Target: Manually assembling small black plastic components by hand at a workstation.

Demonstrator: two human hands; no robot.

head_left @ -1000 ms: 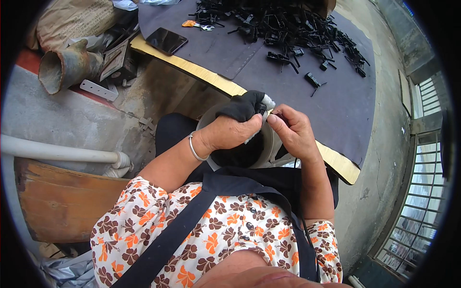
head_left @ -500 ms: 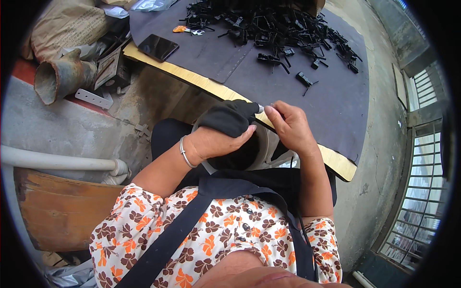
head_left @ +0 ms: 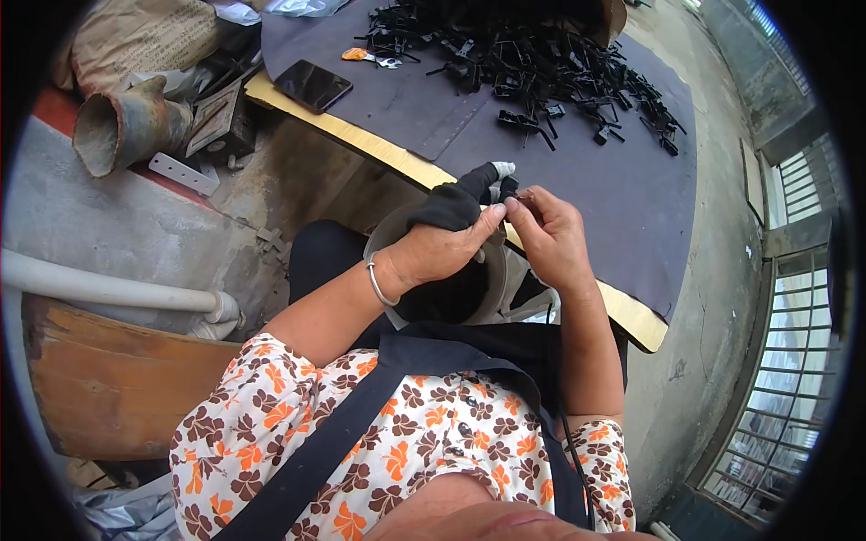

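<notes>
The single head view looks steeply down from the person's head, close over a grey bucket (head_left: 388,243) in the lap, facing forward across the dark mat (head_left: 586,171) beyond the bucket.

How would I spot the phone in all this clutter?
Find the big dark mat covering the low table. At its far left corner, apart from the heap of small black parts, lies the phone: a flat, glossy black rectangle, the only smooth slab there.
</notes>
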